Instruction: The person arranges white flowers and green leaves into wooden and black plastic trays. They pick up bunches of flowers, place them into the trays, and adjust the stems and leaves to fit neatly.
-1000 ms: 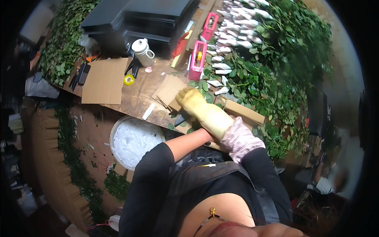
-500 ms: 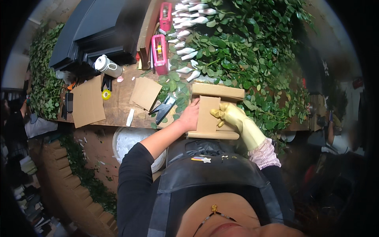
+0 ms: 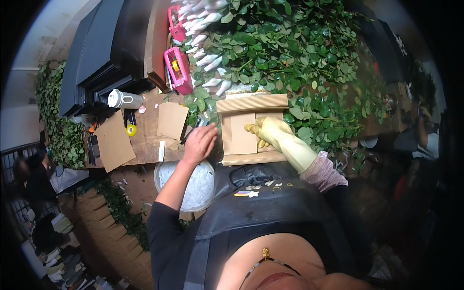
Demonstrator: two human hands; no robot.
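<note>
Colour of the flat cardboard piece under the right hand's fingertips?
Plain light brown; the cardboard piece shows best in the head view.

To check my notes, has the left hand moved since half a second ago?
Yes. Relative to the corrugated cardboard, the left hand has moved leftward.
</note>
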